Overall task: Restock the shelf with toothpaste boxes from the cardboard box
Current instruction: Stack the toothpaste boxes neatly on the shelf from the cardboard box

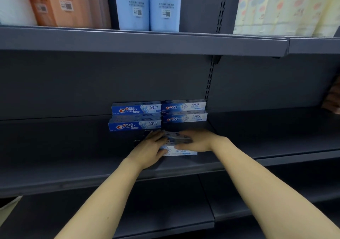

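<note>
Toothpaste boxes sit on the middle shelf (pixel 73 146), toward its right end beside the slotted upright (pixel 209 84). Furthest left, two dark blue Crest boxes (pixel 136 108) are stacked against the back panel, the lower one set a little nearer the front edge. Just right of them, touching, two paler Crest boxes (pixel 184 106) are stacked the same way, reaching the shelf's right end. In front of these stacks, nearer the front edge, lies a white and pale blue toothpaste box (pixel 181 152) with both hands on it. The left hand (pixel 151 146) rests over its left end, fingers stretched forward and fairly straight, thumb along the box's front face. The right hand (pixel 195 141) lies across the top from the right, fingers flat and pointing left. Blurred packaging under the fingers suggests further boxes there, but how many I cannot tell. Neither hand curls round the box; both press on it with extended fingers.

On the upper shelf (pixel 147 43) stand orange packs (pixel 62 4) at the left, two light blue packs (pixel 147 4) in the middle, and pastel patterned packs (pixel 287 8) at the right.
</note>
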